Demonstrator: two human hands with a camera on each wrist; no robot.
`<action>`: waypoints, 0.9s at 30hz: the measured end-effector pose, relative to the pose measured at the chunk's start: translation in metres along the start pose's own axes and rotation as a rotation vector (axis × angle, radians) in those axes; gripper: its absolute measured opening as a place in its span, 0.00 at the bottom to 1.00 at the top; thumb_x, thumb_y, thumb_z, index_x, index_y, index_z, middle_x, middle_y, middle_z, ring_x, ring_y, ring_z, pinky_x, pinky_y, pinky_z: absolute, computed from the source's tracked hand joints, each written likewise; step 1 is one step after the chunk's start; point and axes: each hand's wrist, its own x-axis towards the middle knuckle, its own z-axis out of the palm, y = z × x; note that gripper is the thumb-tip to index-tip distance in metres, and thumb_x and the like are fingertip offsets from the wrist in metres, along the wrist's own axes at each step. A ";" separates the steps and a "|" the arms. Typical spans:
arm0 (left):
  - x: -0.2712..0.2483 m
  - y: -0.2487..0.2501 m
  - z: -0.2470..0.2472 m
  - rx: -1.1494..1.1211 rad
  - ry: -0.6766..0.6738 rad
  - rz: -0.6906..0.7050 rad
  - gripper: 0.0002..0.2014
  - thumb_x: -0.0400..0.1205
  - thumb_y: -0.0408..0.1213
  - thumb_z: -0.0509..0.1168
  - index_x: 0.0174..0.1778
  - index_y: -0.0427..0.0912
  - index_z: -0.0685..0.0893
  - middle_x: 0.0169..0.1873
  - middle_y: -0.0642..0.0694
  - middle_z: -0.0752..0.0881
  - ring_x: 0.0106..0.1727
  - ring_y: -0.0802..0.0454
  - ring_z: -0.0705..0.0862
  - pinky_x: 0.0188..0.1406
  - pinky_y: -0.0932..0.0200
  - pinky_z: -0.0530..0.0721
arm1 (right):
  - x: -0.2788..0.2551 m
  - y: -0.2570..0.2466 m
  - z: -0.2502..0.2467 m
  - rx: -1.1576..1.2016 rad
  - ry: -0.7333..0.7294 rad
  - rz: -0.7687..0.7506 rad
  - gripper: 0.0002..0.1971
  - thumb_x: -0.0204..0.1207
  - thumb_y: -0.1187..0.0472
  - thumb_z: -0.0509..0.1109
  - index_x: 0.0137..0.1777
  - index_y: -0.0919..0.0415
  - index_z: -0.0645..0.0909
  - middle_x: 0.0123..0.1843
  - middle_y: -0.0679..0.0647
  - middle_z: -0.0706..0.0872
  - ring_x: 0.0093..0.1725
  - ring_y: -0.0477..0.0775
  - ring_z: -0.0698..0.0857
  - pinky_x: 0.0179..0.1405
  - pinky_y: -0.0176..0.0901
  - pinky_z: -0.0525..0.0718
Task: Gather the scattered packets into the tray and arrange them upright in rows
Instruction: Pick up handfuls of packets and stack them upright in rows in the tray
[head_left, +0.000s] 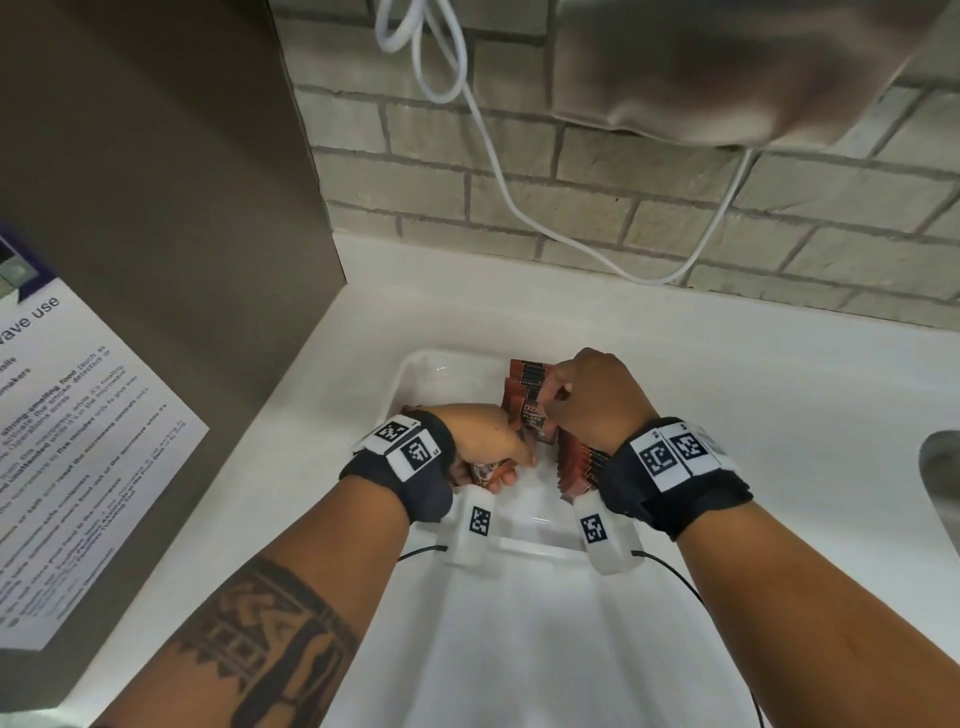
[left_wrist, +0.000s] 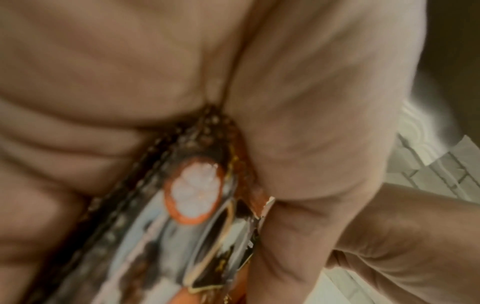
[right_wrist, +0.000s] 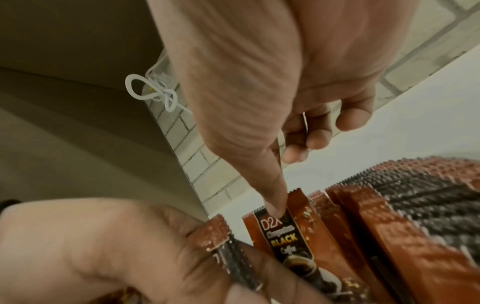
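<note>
White rectangular plastic tray (head_left: 415, 371): on a white countertop (head_left: 753, 395), below a grey brick-tile wall (head_left: 649, 218); both hands inside it.

Row of copper-brown and black coffee stick packets (head_left: 584, 462): standing on edge along the right side of the tray, serrated tops up; a further upright group at the far end, partly hidden by the right hand.

Front packet, black panel lettered "D2X … BLACK Coffee" (right_wrist: 285, 236): upright against that group; right hand (head_left: 592, 397) over it, thumb tip pressed to its top edge, other fingers curled behind the packets.

Left hand (head_left: 483, 441): low at the tray's left, fingers and thumb closed round a small bundle of the same packets (left_wrist: 197, 195); count cannot be told.

Grey appliance side panel (head_left: 171, 182) with printed notice (head_left: 78, 441): left of the tray; looped white cable (head_left: 493, 171) hanging on the wall.
</note>
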 end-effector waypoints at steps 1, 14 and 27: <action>0.003 0.001 0.001 0.000 -0.003 -0.010 0.10 0.85 0.41 0.69 0.57 0.38 0.85 0.38 0.45 0.88 0.30 0.52 0.85 0.35 0.60 0.82 | 0.001 0.001 0.002 -0.013 -0.006 0.006 0.09 0.70 0.63 0.72 0.35 0.47 0.87 0.41 0.39 0.77 0.45 0.48 0.83 0.48 0.46 0.84; 0.026 0.008 0.001 0.081 -0.040 -0.075 0.20 0.86 0.44 0.68 0.68 0.33 0.83 0.44 0.42 0.89 0.34 0.50 0.85 0.32 0.60 0.76 | 0.012 0.009 0.013 -0.036 -0.035 0.020 0.09 0.67 0.63 0.72 0.34 0.46 0.87 0.44 0.45 0.80 0.49 0.53 0.83 0.51 0.54 0.86; 0.027 0.005 0.005 0.050 -0.061 -0.083 0.12 0.86 0.44 0.68 0.57 0.38 0.84 0.39 0.45 0.90 0.33 0.51 0.86 0.29 0.63 0.79 | 0.014 0.016 0.015 -0.034 -0.046 0.010 0.12 0.71 0.65 0.70 0.35 0.45 0.85 0.38 0.38 0.78 0.45 0.48 0.83 0.50 0.48 0.84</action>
